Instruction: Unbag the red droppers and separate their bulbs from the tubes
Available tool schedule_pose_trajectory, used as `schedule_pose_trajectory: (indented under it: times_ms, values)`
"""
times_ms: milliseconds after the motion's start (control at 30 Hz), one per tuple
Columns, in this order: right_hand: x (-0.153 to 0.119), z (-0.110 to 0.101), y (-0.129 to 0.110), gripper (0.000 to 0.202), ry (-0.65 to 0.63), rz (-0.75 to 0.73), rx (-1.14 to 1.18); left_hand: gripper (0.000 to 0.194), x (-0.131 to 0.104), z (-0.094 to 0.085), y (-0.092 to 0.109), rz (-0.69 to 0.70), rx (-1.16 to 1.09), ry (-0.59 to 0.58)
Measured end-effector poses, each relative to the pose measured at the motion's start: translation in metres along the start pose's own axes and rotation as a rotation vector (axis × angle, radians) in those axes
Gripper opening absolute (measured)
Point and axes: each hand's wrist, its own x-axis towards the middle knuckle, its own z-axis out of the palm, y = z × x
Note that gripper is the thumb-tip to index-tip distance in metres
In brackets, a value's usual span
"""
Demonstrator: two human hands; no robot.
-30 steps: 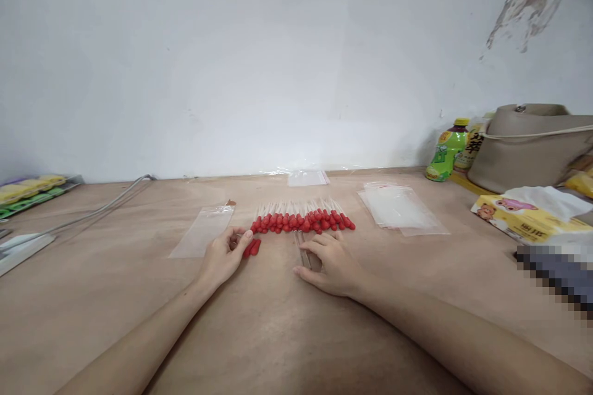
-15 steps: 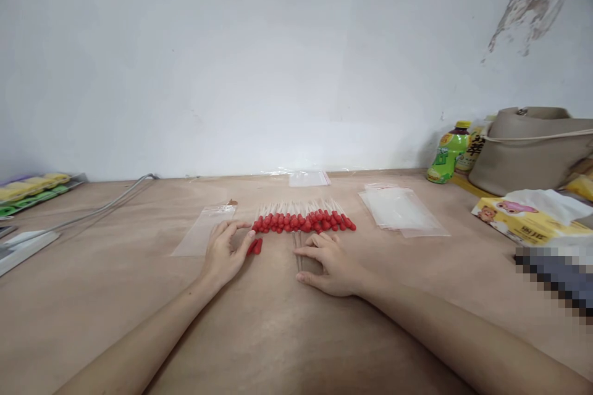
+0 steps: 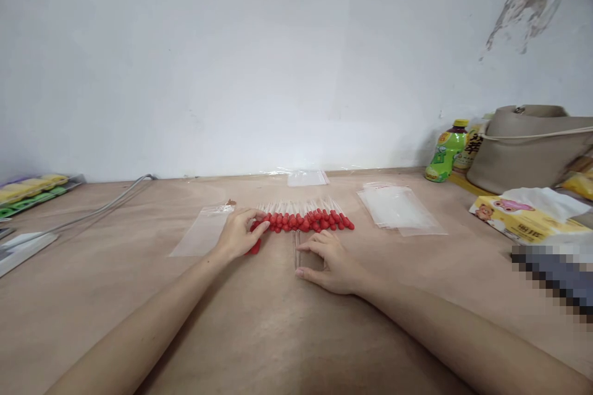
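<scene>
Several red-tipped sticks (image 3: pixel 319 220) lie side by side in a row, their pale ends toward the wall. My left hand (image 3: pixel 241 233) is at the row's left end, thumb and fingers closed around red tips there. Just below that hand lies a separate red piece (image 3: pixel 254 248), partly covered by it. My right hand (image 3: pixel 328 262) rests on the table below the row, its thumb and index finger apart, with nothing visible between them. Next to its fingertips are two thin, clear-looking sticks (image 3: pixel 297 250) pointing toward me.
Clear plastic bags lie left (image 3: pixel 201 234), behind (image 3: pixel 307 178) and right (image 3: pixel 398 208) of the row. At the right are a green bottle (image 3: pixel 447 151), a beige bag (image 3: pixel 523 154), a tissue pack (image 3: pixel 514 216) and a pixelated dark object (image 3: pixel 551 271). A grey cable (image 3: pixel 111 202) runs at left.
My left hand has moved right, over the end of the row, and its fingers have closed on red tips. My right hand has barely moved.
</scene>
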Motion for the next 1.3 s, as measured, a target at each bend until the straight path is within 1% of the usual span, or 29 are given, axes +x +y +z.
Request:
schedule_pose_trajectory:
  times_ms: [100,167,233,300,333,367,400,467,533,567,600,667,833,900,967,1000,1067,1100,1133,1200,1300]
  values:
    - [-0.002,0.0,0.0,0.031,0.036,-0.007,0.02,0.017,-0.005,0.005,0.002,-0.033,0.001,0.1]
    - [-0.003,-0.001,0.001,0.026,0.071,-0.019,0.021,0.017,-0.01,0.007,0.005,-0.064,-0.01,0.205]
    - [-0.004,-0.002,0.003,0.021,0.116,-0.032,0.016,0.016,-0.015,0.007,0.008,-0.075,-0.037,0.334]
    - [-0.006,-0.004,0.006,0.018,0.173,-0.039,0.005,0.016,-0.023,0.004,0.012,-0.04,-0.071,0.431]
    - [-0.006,-0.005,0.008,0.019,0.211,-0.037,-0.003,0.017,-0.027,0.002,0.014,-0.003,-0.089,0.45]
    - [-0.006,-0.006,0.01,0.022,0.252,-0.031,-0.014,0.018,-0.032,0.001,0.018,0.046,-0.112,0.441]
    - [-0.007,-0.007,0.012,0.027,0.298,-0.027,-0.031,0.019,-0.037,0.0,0.021,0.102,-0.139,0.403]
    - [-0.007,-0.01,0.015,0.042,0.361,-0.032,-0.088,0.02,-0.046,-0.002,0.029,0.213,-0.2,0.266]
    - [-0.006,-0.012,0.017,0.053,0.344,-0.082,-0.18,0.022,-0.052,-0.002,0.036,0.294,-0.249,0.12]
    - [-0.006,-0.013,0.017,0.056,0.309,-0.12,-0.231,0.022,-0.053,-0.001,0.039,0.32,-0.262,0.063]
    - [-0.006,-0.014,0.017,0.056,0.269,-0.159,-0.277,0.022,-0.054,-0.001,0.041,0.339,-0.268,0.024]
    - [-0.005,-0.014,0.017,0.049,0.206,-0.222,-0.333,0.022,-0.054,0.0,0.042,0.367,-0.268,-0.026]
    - [-0.004,-0.009,0.017,0.026,0.183,-0.25,-0.342,0.025,-0.054,0.001,0.041,0.44,-0.297,-0.114]
    - [-0.003,-0.007,0.017,0.02,0.177,-0.258,-0.335,0.024,-0.054,0.001,0.042,0.435,-0.288,-0.129]
    - [-0.004,-0.006,0.017,0.018,0.182,-0.273,-0.327,0.025,-0.053,0.001,0.046,0.413,-0.209,-0.113]
    - [-0.004,-0.006,0.017,0.017,0.188,-0.279,-0.325,0.029,-0.052,0.001,0.048,0.402,-0.142,-0.099]
    - [-0.004,-0.005,0.016,0.017,0.199,-0.291,-0.323,0.043,-0.05,0.004,0.052,0.392,0.003,-0.067]
    - [-0.005,-0.005,0.015,0.017,0.2,-0.297,-0.323,0.047,-0.049,0.006,0.053,0.399,0.059,-0.055]
    - [-0.005,-0.005,0.014,0.017,0.196,-0.302,-0.322,0.047,-0.047,0.008,0.055,0.411,0.097,-0.048]
    - [-0.005,-0.005,0.011,0.018,0.185,-0.319,-0.314,0.039,-0.045,0.014,0.057,0.446,0.123,-0.032]
    - [-0.005,-0.004,0.008,0.019,0.188,-0.342,-0.285,0.026,-0.044,0.019,0.058,0.477,0.104,0.0]
